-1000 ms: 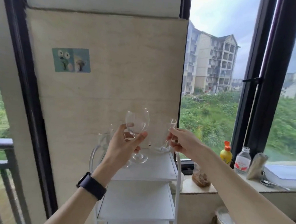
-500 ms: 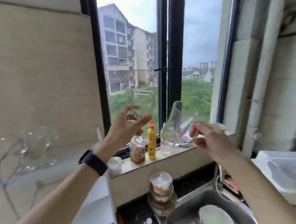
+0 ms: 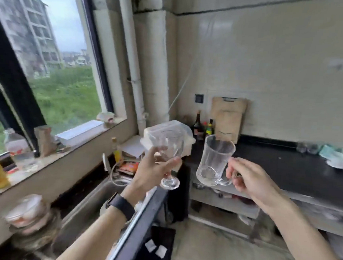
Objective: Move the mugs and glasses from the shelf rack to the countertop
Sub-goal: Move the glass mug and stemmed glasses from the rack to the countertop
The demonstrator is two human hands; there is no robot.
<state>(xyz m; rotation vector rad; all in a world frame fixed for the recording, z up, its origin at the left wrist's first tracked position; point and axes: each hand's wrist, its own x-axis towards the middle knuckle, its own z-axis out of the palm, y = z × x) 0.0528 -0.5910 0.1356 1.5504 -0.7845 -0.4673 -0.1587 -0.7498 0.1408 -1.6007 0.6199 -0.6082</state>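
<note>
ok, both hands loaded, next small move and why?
Probably reach forward and set the mug down on the counter. The right hand holds the mug by its handle, the left hand grips the glass; both are in the air, and bare black counter lies just beyond the mug.

I hold a clear stemmed glass upright at frame centre, a clear handled mug slightly tilted just right of it.

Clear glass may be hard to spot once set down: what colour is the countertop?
The countertop is black, plain and unpatterned; the head view shows it.
</note>
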